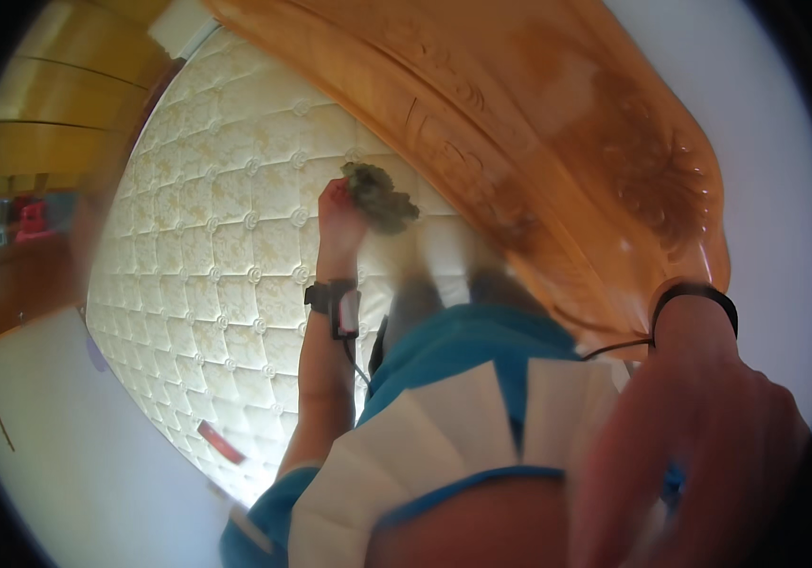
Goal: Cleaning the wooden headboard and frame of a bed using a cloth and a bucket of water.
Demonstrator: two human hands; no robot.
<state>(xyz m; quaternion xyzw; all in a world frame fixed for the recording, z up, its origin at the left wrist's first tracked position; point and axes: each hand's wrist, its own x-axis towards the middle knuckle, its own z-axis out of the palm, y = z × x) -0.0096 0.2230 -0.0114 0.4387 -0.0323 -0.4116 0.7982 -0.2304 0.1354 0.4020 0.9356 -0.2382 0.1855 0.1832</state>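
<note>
My left hand (pixel 340 209) grips a crumpled grey-green cloth (pixel 381 199) above a cream quilted mattress (pixel 193 248). A black strap with a small device sits on that wrist, and a cable runs from it. Close to the camera at the lower right is my right hand (pixel 704 426), large and blurred, its fingertips hidden at the picture's edge. Around the right wrist is a black band, also with a cable. Beyond the hands a carved, varnished wooden headboard (pixel 541 135) runs along the mattress edge; the cloth is apart from it.
A small reddish strip (pixel 221 441) lies on the mattress near its lower end. Yellowish wooden furniture (pixel 65 92) stands at the left, with a blurred red object (pixel 31 219) below it. A pale wall (pixel 768 184) rises behind the headboard.
</note>
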